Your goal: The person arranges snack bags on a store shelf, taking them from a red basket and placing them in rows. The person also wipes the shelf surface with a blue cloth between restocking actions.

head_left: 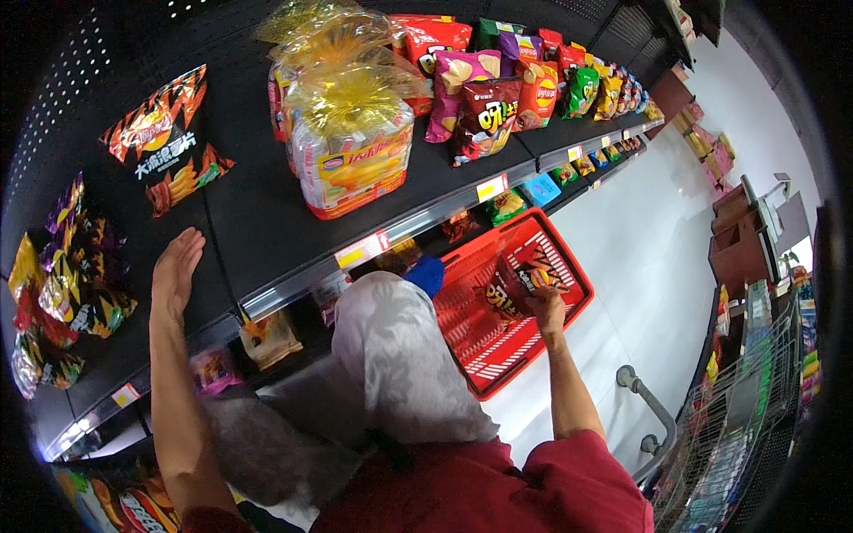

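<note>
My left hand [179,266] is held over the black shelf [258,240], its fingers stretched out and nothing in them. Just beyond those fingertips lies a black and orange chip bag [169,142]. At the right, my right hand [547,311] is closed on the edge of a dark red snack bag [508,291]. That bag is at the red shopping basket [582,282], over its inside; whether it touches the bottom I cannot tell. The basket stands beside my knee, below the shelf front.
Clear-wrapped bread packs [351,169] stand mid-shelf, with several colourful chip bags [484,124] to their right. More bags [71,275] are heaped at the far left. A lower shelf holds small packets [269,342]. A grey metal rail [653,404] and wire racks [737,426] border the aisle.
</note>
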Tool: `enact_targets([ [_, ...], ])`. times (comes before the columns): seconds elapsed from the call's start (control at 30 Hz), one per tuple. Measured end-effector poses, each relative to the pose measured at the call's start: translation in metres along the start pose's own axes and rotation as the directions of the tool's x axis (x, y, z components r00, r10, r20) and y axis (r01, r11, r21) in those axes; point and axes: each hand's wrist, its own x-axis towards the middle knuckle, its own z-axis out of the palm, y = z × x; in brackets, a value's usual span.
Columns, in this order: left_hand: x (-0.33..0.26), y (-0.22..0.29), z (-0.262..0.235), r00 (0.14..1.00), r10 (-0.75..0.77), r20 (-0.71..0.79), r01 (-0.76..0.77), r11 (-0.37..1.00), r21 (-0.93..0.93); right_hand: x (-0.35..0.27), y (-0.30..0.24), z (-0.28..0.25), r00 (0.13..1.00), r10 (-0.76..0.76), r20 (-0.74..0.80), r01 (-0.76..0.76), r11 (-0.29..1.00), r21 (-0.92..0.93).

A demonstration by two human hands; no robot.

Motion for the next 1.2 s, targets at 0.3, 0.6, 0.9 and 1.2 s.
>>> enact_targets([
  [0.3,-0.008,0.01,0.002,0.999,-0.014,0.044,0.013,1.0,0.013,-0.004,-0.197,-0.159,0.962,-0.162,0.218,0.007,0.816,0.577],
  [0.6,-0.043,0.04,0.022,0.996,0.09,-0.011,-0.088,0.99,0.106,0.005,-0.4,-0.21,0.799,-0.601,0.011,0.484,0.655,0.58],
  [0.9,-0.046,0.048,-0.001,0.941,0.194,-0.277,-0.173,0.98,0.098,0.014,-0.579,-0.078,0.564,-0.825,-0.034,0.598,0.38,0.706],
  [1.2,-0.031,0.041,-0.015,0.842,0.255,-0.475,-0.231,0.967,0.11,0.043,-0.674,0.066,0.455,-0.877,-0.153,0.638,0.201,0.743],
])
